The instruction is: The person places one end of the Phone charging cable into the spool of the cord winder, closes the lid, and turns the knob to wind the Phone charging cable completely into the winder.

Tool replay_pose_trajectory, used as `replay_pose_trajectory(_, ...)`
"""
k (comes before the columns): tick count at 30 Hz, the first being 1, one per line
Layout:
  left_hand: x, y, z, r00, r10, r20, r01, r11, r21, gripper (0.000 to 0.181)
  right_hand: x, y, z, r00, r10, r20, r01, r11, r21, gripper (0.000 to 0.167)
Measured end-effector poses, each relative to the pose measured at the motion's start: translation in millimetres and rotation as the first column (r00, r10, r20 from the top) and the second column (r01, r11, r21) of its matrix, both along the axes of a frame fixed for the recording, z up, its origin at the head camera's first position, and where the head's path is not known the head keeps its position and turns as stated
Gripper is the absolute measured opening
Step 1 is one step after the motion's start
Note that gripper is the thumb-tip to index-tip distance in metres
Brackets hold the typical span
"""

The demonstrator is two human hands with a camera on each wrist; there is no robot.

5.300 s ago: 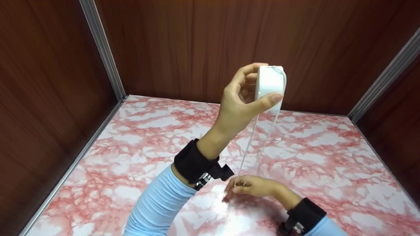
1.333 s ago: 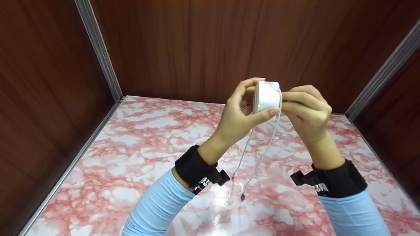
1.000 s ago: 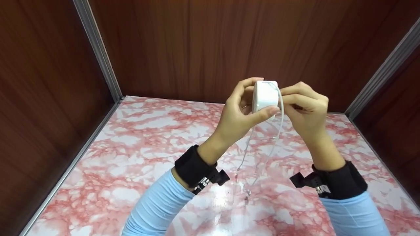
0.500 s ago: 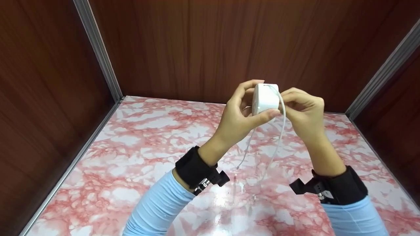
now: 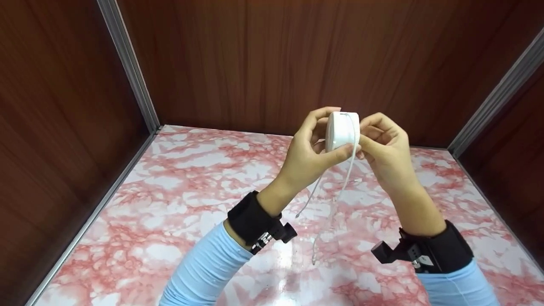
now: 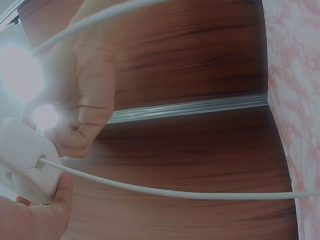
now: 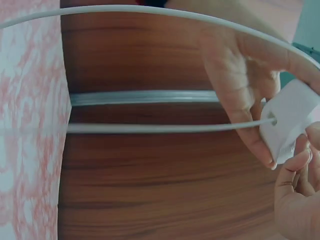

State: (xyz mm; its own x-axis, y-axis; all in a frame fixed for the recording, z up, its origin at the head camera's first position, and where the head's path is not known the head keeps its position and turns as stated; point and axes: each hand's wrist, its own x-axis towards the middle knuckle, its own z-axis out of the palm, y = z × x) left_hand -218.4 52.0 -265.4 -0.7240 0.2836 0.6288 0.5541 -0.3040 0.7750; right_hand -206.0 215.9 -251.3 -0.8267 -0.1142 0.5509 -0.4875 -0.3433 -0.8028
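A white block (image 5: 343,129) with rounded edges hangs in the air in front of the rear panel. My left hand (image 5: 308,148) grips it from the left, fingers behind and thumb along the near lower edge. Close at its right side is my right hand (image 5: 386,148), fingers curled and thumb and fingertips on the block's edge. One white cord (image 5: 349,174) runs over the near face and hangs down. In the right wrist view, a cord (image 7: 200,128) leaves a hole in the block (image 7: 287,120). What lies under the right fingertips is partly hidden.
Below the hands is a tabletop (image 5: 170,212) with a red and white marbled pattern. Brown wood-look panels (image 5: 212,63) enclose it at the back and both sides, with metal strips (image 5: 131,68) at the corners. Glare (image 6: 20,72) whitens part of the left wrist view.
My right hand has risen from low near the cord to the block's right side, then turned and shifted slightly left. My left hand keeps its grip, a little lower. The cords have swung.
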Motion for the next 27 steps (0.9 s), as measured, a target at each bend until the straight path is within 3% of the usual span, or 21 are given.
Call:
replay_pose_trajectory(4,-0.6,0.6,-1.2,1.000,-0.001,-0.001,0.001,1.000,0.012,0.063,2.2,-3,-0.5,0.999,-0.049,0.000,0.049,0.999,0.003,0.024)
replay_pose_trajectory(7,-1.0,0.3,-1.6,1.000,0.000,-0.003,0.000,1.000,0.017,0.063,0.7,-2,-3.1,0.988,-0.137,-0.073,0.141,0.989,0.053,0.026)
replay_pose_trajectory(9,-1.6,0.0,-2.0,1.000,0.004,-0.005,-0.004,1.000,0.018,0.061,-1.7,0,-6.1,0.974,-0.161,-0.159,0.176,0.981,0.087,0.023)
replay_pose_trajectory(12,-2.1,-0.7,-2.0,1.000,0.009,-0.008,-0.009,1.000,0.020,0.061,-5.4,4,-10.1,0.948,-0.128,-0.290,0.168,0.979,0.119,0.012)
replay_pose_trajectory(16,-2.3,-1.1,-1.3,1.000,0.007,-0.012,-0.007,1.000,0.024,0.061,-10.9,6,-14.4,0.898,-0.112,-0.426,0.185,0.973,0.134,0.009)
replay_pose_trajectory(18,-2.1,-1.3,-1.4,1.000,0.001,-0.015,-0.001,1.000,0.022,0.061,-13.8,6,-16.0,0.856,-0.161,-0.491,0.253,0.959,0.126,0.011)
replay_pose_trajectory(21,-1.9,-1.6,-1.9,1.000,-0.006,-0.013,0.006,1.000,0.016,0.062,-18.1,5,-17.8,0.769,-0.258,-0.585,0.386,0.917,0.102,0.014)
replay_pose_trajectory(24,-1.3,-2.3,-2.1,1.000,-0.005,-0.007,0.005,1.000,0.000,0.063,-21.2,2,-19.3,0.648,-0.350,-0.676,0.518,0.854,0.054,0.015)
replay_pose_trajectory(27,-0.9,-2.3,-2.3,1.000,-0.008,0.000,0.008,1.000,-0.014,0.064,-22.0,-3,-19.5,0.502,-0.419,-0.756,0.608,0.793,-0.036,0.025)
